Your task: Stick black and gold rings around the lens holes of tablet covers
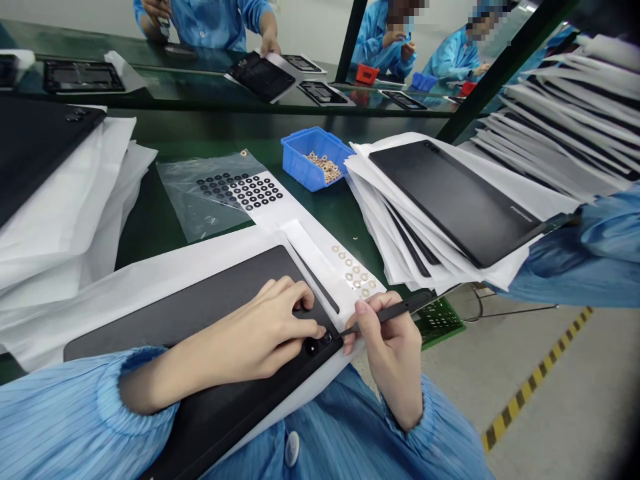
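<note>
My left hand (250,327) lies on the back of a dark tablet (185,313), its fingertips beside the round black camera lens (313,347). My right hand (390,353) pinches slim black tweezers (395,313), whose tip reaches the tablet's camera area near my left fingertips. The tablet rests on white sheeting. Beyond it lies a white backing strip of small beige rings (354,270). A second sheet of black rings (243,190) sits further off, partly on clear plastic film.
A blue bin (320,159) holds small beige rings. Tablets interleaved with white paper (440,207) are stacked to the right, with more (55,200) at left. A co-worker's blue sleeve (575,257) enters at right. Beyond a glass partition (395,40), other people work. A green circuit board (440,321) lies by the bench edge.
</note>
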The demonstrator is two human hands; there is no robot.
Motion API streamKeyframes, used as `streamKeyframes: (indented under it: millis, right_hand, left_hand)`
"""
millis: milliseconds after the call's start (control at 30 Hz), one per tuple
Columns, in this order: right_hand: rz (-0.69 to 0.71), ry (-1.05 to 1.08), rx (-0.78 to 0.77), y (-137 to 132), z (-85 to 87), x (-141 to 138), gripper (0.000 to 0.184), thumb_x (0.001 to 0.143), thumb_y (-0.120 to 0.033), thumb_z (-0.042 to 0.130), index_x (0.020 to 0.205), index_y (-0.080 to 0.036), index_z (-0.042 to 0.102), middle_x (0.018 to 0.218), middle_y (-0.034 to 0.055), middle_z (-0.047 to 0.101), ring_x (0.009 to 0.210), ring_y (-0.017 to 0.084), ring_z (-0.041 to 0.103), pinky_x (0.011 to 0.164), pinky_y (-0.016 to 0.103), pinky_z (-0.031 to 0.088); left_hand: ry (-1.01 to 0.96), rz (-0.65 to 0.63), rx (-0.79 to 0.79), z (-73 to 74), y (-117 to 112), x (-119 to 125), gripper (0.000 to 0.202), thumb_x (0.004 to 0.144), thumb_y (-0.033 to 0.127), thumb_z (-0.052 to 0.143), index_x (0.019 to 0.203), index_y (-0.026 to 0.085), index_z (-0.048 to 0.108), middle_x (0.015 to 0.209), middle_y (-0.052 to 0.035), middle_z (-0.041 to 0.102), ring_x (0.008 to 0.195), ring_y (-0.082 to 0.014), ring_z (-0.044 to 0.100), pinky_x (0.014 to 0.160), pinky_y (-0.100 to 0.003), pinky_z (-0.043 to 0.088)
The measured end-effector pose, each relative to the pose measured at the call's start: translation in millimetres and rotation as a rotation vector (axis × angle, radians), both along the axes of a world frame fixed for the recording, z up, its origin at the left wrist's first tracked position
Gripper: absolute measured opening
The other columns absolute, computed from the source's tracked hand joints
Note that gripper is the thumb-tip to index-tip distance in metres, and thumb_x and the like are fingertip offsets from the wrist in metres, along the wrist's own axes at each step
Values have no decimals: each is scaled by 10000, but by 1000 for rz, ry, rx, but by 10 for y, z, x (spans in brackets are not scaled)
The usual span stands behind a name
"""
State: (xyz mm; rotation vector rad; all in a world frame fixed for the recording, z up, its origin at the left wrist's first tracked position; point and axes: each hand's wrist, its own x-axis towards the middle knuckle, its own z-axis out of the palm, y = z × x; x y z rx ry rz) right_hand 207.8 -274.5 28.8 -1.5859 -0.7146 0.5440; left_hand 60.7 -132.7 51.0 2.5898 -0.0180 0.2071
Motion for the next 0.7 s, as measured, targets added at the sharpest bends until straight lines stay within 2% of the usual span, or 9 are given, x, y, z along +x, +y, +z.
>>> streamKeyframes:
  millis: [300, 700]
  right_hand:
    - [42, -68, -10, 32, 49, -5, 238, 891, -350, 580, 758, -228, 425, 578, -50, 519, 393, 99, 546, 393, 232, 476]
    - [71, -28, 33, 77, 28, -13, 230, 896, -337, 574, 777, -224, 412, 639, -50, 501, 411, 92, 556, 374, 221, 463]
  left_hand:
    - [2, 8, -37, 29, -8, 0, 264, 901, 97, 439, 1029, 206, 643, 1030, -68, 445, 938, -205, 427, 833, -354, 362]
    - [-5, 11, -51, 6, -1, 4, 250, 904, 100, 426, 1010, 211, 623, 1037, -63, 457, 931, -194, 436, 826, -346, 376]
